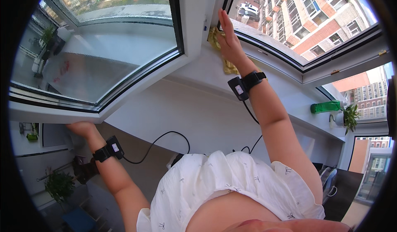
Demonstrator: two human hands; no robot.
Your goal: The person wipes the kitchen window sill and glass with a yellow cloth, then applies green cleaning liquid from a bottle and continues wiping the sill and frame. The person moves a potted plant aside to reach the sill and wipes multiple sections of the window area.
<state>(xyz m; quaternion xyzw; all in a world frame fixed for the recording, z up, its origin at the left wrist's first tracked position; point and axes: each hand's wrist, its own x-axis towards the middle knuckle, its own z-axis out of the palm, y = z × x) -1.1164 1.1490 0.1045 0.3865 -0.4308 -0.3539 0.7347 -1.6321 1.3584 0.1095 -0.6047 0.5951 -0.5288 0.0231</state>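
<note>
My right hand [231, 42] is raised at the frame of the right-hand window [264, 50], its fingers stretched out and seen nearly edge-on. A yellowish cloth [230, 68] shows behind and beside that hand and wrist, against the white frame; how much of it the palm touches is hidden. At the lower left, my left hand [81, 128] is at the bottom edge of the open window sash [140, 85]. The sash hides its fingers, so its grip does not show. Wet streaks and droplets mark the sash glass. Each wrist wears a black strapped device with a cable.
A green bottle [325, 107] lies or leans on the sill at the right, beside a potted plant [350, 118]. Black cable [165, 133] loops between my arms. Another leafy plant [60, 185] stands low on the left. Buildings and parked cars show outside.
</note>
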